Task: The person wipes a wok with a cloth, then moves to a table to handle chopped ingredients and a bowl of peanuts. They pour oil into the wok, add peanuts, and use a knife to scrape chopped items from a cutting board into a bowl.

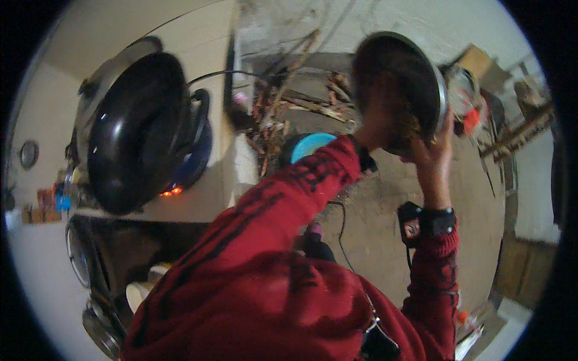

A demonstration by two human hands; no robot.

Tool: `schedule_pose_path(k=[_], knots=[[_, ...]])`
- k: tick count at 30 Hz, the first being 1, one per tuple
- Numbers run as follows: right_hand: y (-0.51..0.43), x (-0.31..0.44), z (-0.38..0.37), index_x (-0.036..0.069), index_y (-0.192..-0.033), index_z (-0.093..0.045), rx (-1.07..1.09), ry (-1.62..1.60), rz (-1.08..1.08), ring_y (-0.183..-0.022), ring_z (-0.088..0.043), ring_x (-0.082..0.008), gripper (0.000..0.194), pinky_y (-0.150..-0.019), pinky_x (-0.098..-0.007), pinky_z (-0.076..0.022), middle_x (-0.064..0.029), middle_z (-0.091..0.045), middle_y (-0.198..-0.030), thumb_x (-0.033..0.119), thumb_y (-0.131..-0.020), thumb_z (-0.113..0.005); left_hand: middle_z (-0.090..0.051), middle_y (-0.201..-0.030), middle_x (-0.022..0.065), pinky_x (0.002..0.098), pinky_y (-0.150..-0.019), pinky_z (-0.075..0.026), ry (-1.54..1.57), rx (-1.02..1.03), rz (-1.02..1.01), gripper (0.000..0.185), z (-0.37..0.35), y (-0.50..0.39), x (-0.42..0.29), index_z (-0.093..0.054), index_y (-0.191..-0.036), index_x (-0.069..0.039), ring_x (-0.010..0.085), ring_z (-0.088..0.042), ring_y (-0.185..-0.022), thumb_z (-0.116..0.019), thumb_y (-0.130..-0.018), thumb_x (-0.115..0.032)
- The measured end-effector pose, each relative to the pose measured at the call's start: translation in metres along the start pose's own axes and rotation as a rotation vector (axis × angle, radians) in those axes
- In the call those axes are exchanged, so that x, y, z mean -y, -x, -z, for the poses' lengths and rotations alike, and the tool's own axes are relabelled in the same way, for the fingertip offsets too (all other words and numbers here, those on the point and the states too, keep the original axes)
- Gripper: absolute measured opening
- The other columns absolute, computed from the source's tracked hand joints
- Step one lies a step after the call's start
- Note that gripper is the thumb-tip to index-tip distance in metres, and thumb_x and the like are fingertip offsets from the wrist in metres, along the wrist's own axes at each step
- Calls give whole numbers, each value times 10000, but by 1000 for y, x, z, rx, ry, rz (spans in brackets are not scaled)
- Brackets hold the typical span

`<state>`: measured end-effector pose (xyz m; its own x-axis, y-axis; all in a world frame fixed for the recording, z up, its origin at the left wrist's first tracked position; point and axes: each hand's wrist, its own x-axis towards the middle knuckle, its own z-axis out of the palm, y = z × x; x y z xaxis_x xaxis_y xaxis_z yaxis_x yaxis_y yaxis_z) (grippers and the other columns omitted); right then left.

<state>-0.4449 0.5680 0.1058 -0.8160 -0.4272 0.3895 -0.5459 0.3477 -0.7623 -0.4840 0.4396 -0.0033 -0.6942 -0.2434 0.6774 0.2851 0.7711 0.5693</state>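
Note:
A round, dark vessel with a pale metal rim [397, 85] is held up at the upper right, tilted so that its dark inside shows. My right hand [431, 146] grips its lower right rim, with the thumb near the inside. My left hand [375, 128] is blurred and reaches to the vessel's lower left; its fingers look dark against the vessel, and whether they grip anything is unclear. Something brownish lies low in the vessel, too blurred to name. Below and left of my left hand, a turquoise basin [314, 145] is partly hidden by my red sleeve.
A large black wok [135, 135] stands at the left, beside a blue round thing [194, 153] with orange glowing spots under it. Sticks of firewood [311, 106] lie on the floor ahead. A black cable [343, 230] runs over the floor. A wooden ladder-like frame [519, 133] is at the right.

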Motion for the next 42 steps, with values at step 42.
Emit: schedule_pose_path(k=[42], knots=[[4, 31, -12, 106, -1406, -158, 77, -109, -212, -909, -553, -221, 750, -514, -276, -522, -187, -381, -1285, -16, -772, -539, -266, -1314, 362, 533, -1045, -177, -64, -109, 14, 677, 10, 0, -4, -219, -1286, 151, 508, -277, -1213, -504, -779, -195]])
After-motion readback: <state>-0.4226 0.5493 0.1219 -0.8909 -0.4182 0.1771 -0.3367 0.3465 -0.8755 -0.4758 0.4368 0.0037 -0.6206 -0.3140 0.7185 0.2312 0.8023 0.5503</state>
